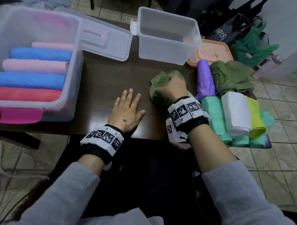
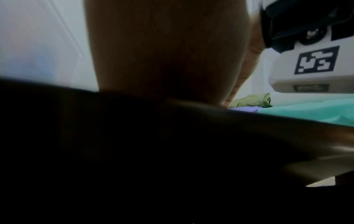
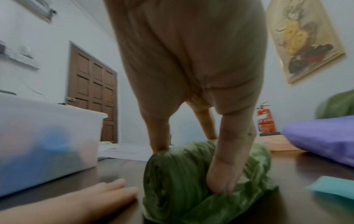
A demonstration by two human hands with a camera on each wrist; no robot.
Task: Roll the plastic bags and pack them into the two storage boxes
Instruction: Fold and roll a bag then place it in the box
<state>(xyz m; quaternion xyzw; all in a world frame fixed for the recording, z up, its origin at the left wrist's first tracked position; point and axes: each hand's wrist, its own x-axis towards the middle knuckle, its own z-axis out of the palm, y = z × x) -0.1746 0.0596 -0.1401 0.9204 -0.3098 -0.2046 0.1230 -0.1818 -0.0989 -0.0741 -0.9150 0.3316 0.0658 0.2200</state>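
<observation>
My right hand point(image 1: 168, 89) grips a rolled olive-green plastic bag point(image 1: 158, 88) on the dark table; in the right wrist view the fingers point(image 3: 226, 166) curl over the green bag point(image 3: 182, 174). My left hand point(image 1: 128, 108) lies flat and open on the table just left of the bag, holding nothing. The large clear box point(image 1: 71, 79) at left holds several rolled pink, blue and red bags point(image 1: 34, 67). The smaller clear box point(image 1: 167, 56) at the back stands with nothing visible inside. The left wrist view is mostly dark.
To the right lie rolled bags: purple point(image 1: 204, 79), mint green point(image 1: 215, 111), white point(image 1: 236, 111), yellow point(image 1: 256, 119), and a loose olive bag point(image 1: 233, 75). The large box's clear lid point(image 1: 106, 37) and an orange lid point(image 1: 215, 51) lie behind. Bags sit on the floor at upper right.
</observation>
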